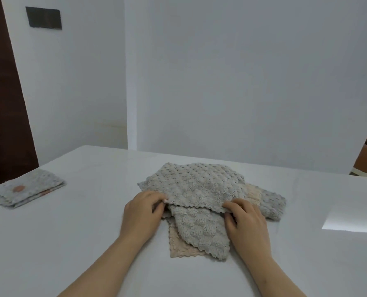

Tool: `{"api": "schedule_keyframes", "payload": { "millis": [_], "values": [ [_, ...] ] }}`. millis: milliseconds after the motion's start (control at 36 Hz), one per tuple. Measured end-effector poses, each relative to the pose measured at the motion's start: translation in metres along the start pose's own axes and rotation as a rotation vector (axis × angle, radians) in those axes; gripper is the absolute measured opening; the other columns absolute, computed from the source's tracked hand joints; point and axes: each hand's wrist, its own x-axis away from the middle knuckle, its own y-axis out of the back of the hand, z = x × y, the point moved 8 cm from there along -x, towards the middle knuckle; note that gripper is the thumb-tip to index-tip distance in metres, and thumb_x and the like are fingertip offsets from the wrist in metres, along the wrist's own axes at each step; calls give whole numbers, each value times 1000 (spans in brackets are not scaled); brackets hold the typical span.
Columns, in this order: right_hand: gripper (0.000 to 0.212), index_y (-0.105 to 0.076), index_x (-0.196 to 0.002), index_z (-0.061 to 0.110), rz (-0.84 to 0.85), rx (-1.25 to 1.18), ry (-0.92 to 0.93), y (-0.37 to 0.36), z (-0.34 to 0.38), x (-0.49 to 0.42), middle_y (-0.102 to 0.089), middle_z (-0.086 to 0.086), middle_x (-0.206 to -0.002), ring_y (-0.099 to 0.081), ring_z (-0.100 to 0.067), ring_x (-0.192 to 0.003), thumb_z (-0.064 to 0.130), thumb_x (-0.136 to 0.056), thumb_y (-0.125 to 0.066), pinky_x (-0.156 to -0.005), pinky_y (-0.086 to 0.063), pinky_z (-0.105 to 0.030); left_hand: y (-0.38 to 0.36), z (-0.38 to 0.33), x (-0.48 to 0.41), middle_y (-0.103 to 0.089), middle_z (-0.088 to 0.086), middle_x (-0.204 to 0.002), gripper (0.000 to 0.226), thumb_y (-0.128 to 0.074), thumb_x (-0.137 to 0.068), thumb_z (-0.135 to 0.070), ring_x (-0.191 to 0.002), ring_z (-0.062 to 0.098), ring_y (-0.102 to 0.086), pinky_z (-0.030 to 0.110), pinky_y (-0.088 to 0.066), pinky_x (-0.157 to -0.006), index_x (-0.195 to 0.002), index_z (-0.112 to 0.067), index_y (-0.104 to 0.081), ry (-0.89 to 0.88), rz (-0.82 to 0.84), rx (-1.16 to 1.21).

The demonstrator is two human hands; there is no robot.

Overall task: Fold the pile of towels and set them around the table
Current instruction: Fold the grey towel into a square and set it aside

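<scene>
The person is working at the pile of towels lying in the middle of the counter (pixel 71 243), directly ahead of both hands. The left hand (pixel 144 211) is pinching the near scalloped edge of the top grey towel (pixel 195 185), its fingers curled over the hem. The right hand (pixel 244 219) is pinching the same edge further along, fingers above and thumb seemingly tucked beneath. Between the two hands the hem is sagging a little, and the rest of the towel is spreading away beyond the fingertips, rumpled.

Just under the hands a second grey towel (pixel 199 230) is poking out toward the person, and a beige towel (pixel 182 247) is lying below that, showing between the wrists. Well off to the left of the left hand a folded towel (pixel 26 189) is sitting near the counter's edge.

The main risk is probably in the grip: the pile is fluffy and the layers are lying tight together, so either hand may be catching the lower grey towel along with the top one, and a lift would then be dragging two pieces. The fleecy surfaces may also be clinging, pulling the beige towel askew. Because the top towel is lying skewed and bunched, a fold started from this hold is likely to be coming out uneven unless it is first shaken flat.
</scene>
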Motion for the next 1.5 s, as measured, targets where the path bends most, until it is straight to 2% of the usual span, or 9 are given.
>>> {"api": "schedule_keyframes", "payload": {
  "millis": [167, 333, 583, 806, 889, 1000, 1083, 1250, 1500],
  "values": [
    [32, -71, -85, 17, -53, -88, 22, 9, 2, -4, -67, 1, -94, -62, -26, -85, 31, -82, -41, -77, -44, -32, 9, -4, -10, -62, -16, -89, 18, -49, -91, -17, -87, 5, -53, 4, -34, -72, -92, -16, -67, -10, -35, 134],
    [32, -69, -91, 15, -114, -238, 16, 18, 6, -13, -67, 1, -104, -46, -9, -99, 29, -84, -41, -88, -26, -14, 25, -20, -24, -57, -21, -84, 17, -46, -95, -13, -79, -7, -51, 2, -35, -64, -91, -27, -55, 26, -15, 272],
    [34, -67, -94, 11, -150, -341, 25, 39, 13, -15, -56, 15, -97, -48, -5, -99, 29, -85, -39, -87, -41, -26, 49, -34, -8, -56, -17, -72, 15, -48, -94, -15, -66, 0, -51, 7, -36, -57, -92, -29, -54, -42, 8, 242],
    [32, -67, -90, 17, -41, -276, 40, 58, 18, 19, -62, 13, -87, -47, -5, -95, 31, -83, -39, -82, -29, -14, 53, -33, 44, -64, -13, -81, 22, -50, -93, -13, -84, 3, -54, 13, -41, -68, -88, -34, -57, -102, 83, 152],
    [39, -69, -88, 18, 34, -251, 4, 67, 19, 35, -62, 12, -84, -46, -2, -90, 37, -82, -35, -82, -32, -21, 57, -35, 60, -63, -18, -81, 17, -51, -93, -16, -90, -3, -52, 8, -40, -69, -91, -29, -61, -119, 99, 127],
    [35, -68, -87, 21, 173, -193, -15, 73, 21, 52, -62, 12, -82, -54, -11, -87, 37, -80, -37, -77, -30, -19, 60, -36, 81, -64, -17, -83, 14, -51, -91, -23, -74, -4, -55, 9, -39, -65, -92, -32, -61, -132, 157, 60],
    [33, -66, -94, 21, 283, -201, -39, 77, 25, 62, -55, 15, -84, -49, -10, -92, 33, -79, -39, -82, -26, -20, 63, -34, 97, -59, -33, -76, 25, -55, -91, -16, -75, -12, -54, 6, -38, -68, -88, -40, -56, -138, 211, 36],
    [26, -64, -92, 20, 343, -202, 13, 96, 39, 85, -48, 18, -68, -45, -8, -82, 30, -84, -42, -85, -25, -8, 75, -37, 121, -51, -35, -83, 18, -51, -93, -20, -77, -17, -47, 3, -37, -71, -105, -26, -64, -143, 273, 1],
    [35, -63, -92, 21, 428, -188, 19, 116, 46, 110, -43, 15, -61, -42, -5, -73, 34, -77, -35, -85, -26, -6, 88, -43, 151, -57, -35, -68, 17, -51, -93, -19, -75, -20, -49, 5, -36, -66, -101, -25, -65, -141, 354, -45]
  ]
}}
